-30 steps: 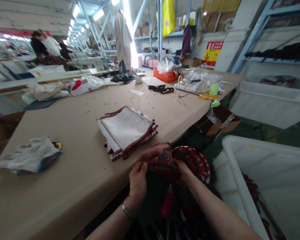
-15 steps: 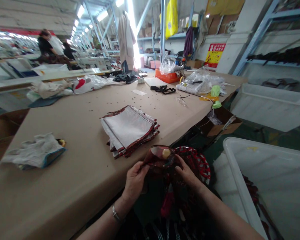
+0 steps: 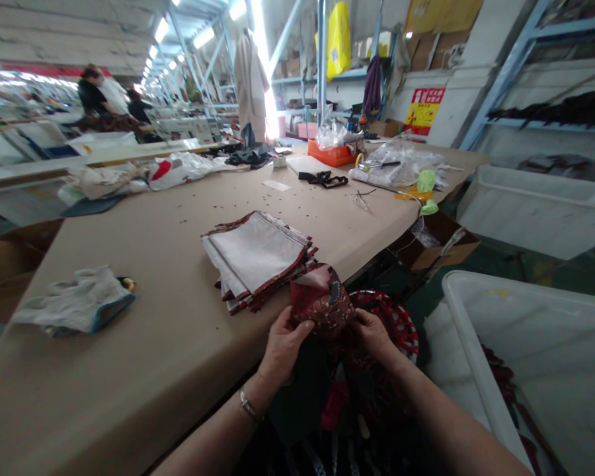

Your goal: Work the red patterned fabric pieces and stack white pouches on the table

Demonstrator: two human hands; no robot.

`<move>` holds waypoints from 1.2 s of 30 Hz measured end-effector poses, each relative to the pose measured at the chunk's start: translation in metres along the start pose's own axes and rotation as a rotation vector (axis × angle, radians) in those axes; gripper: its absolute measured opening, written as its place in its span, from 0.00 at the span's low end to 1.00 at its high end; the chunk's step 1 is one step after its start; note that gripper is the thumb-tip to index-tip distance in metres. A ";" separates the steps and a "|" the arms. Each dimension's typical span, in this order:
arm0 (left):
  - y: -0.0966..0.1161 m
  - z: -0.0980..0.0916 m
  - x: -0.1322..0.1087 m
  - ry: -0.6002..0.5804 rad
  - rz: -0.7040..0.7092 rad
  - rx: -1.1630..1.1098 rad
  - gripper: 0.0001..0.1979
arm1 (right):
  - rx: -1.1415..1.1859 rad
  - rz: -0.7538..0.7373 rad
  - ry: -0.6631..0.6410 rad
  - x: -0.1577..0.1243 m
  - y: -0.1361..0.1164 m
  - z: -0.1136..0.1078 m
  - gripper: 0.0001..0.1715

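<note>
Both hands grip a dark red patterned piece of fabric (image 3: 322, 305) at the table's near edge. My left hand (image 3: 283, 345) pinches its left side between thumb and fingers. On the other side, my right hand (image 3: 374, 336) is closed on the cloth, its fingertips partly hidden. Just beyond lies a stack of fabric pieces (image 3: 255, 254), pale grey on top with dark red edges. Below my right hand, more dark patterned cloth hangs over a red round stool or basket (image 3: 407, 330); which one I cannot tell.
The brown-covered table (image 3: 163, 264) spreads ahead. A grey work glove (image 3: 82, 301) lies at left. Black straps (image 3: 322, 178), an orange box (image 3: 332, 153) and clear plastic bags (image 3: 396, 162) sit farther back. A white bin (image 3: 476, 357) stands close on my right. People work far left.
The fabric has been raised and turned, so its patterned red face now shows. The round yellowish thing seen in its opening is out of sight. Both hands keep their hold.
</note>
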State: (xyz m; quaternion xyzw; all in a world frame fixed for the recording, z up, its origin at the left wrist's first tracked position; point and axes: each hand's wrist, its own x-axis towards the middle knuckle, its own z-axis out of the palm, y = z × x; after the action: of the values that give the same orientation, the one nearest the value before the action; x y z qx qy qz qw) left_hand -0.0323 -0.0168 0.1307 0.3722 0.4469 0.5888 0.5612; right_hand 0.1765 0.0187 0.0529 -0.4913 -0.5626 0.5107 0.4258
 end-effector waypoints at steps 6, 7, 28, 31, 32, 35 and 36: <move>-0.022 0.011 0.015 -0.142 -0.052 0.095 0.24 | -0.079 0.058 0.029 0.008 0.030 -0.022 0.13; -0.023 0.011 0.018 -0.154 -0.060 0.118 0.22 | -0.079 0.064 0.020 0.008 0.034 -0.023 0.14; 0.134 0.008 -0.003 -0.077 0.600 0.660 0.10 | 0.353 -0.142 -0.294 0.033 -0.155 0.004 0.15; 0.150 -0.011 0.010 0.015 0.694 0.575 0.10 | 0.477 -0.147 0.017 0.026 -0.199 -0.008 0.18; 0.151 -0.021 0.015 0.059 0.711 0.583 0.10 | 0.473 -0.133 0.110 0.022 -0.206 -0.017 0.19; 0.142 -0.049 0.028 0.133 0.727 0.814 0.06 | 0.246 -0.054 0.274 0.010 -0.191 -0.048 0.22; 0.136 -0.057 0.030 0.117 0.734 0.927 0.05 | 0.143 -0.020 0.310 0.007 -0.173 -0.058 0.22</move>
State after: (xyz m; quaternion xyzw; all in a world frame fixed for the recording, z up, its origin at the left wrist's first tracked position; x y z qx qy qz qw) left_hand -0.1332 0.0108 0.2390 0.6757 0.5295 0.5075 0.0743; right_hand 0.2122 0.0351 0.2308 -0.5270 -0.4572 0.4633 0.5464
